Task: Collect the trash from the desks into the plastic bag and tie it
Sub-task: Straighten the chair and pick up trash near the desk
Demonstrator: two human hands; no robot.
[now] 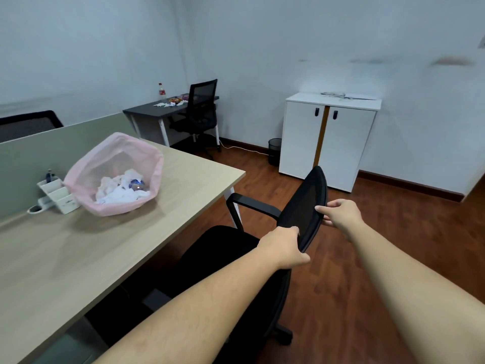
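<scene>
A pink plastic bag (115, 164) stands open on the light wooden desk (110, 248), holding crumpled white paper (118, 191) and a small can. Both hands are on the backrest of a black office chair (307, 206) beside the desk. My left hand (284, 248) grips its lower edge, and my right hand (338, 212) grips its right edge. On the dark desk (149, 110) at the far wall lie a plastic bottle (162, 92), scraps of white paper (161, 104) and a snack wrapper (175, 101).
A white desk organizer (59, 193) sits left of the bag against the grey divider (52, 143). A second black chair (200, 114) stands at the dark desk. A white cabinet (328, 143) and a black mesh bin (274, 151) stand by the far wall on wooden floor.
</scene>
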